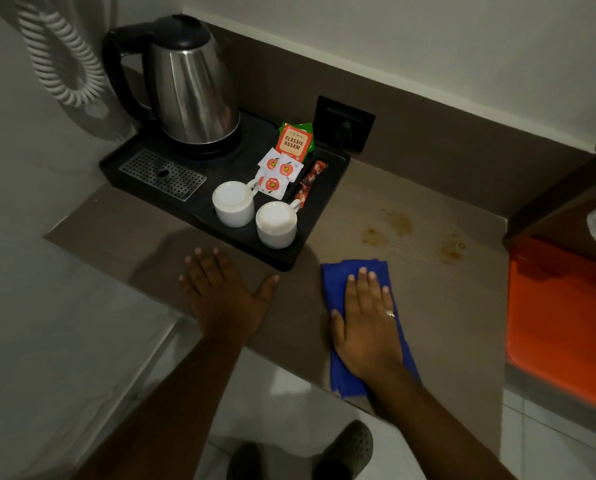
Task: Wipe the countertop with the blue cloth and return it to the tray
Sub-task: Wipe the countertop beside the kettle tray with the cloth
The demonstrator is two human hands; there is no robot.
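A folded blue cloth (338,375) lies on the brown countertop (445,317) near its front edge. My right hand (367,323) presses flat on the cloth, fingers together, a ring on one finger. My left hand (220,296) rests flat on the counter with fingers spread, just in front of the black tray (327,199). Brownish stains (398,223) mark the counter beyond the cloth, to the right of the tray.
The tray holds a steel kettle (192,88), two upturned white cups (275,223), tea and sugar sachets (282,168) and a metal drip grate (163,174). An orange panel (559,320) stands at the right. A wall socket (345,123) and a coiled white cord (61,53) sit behind.
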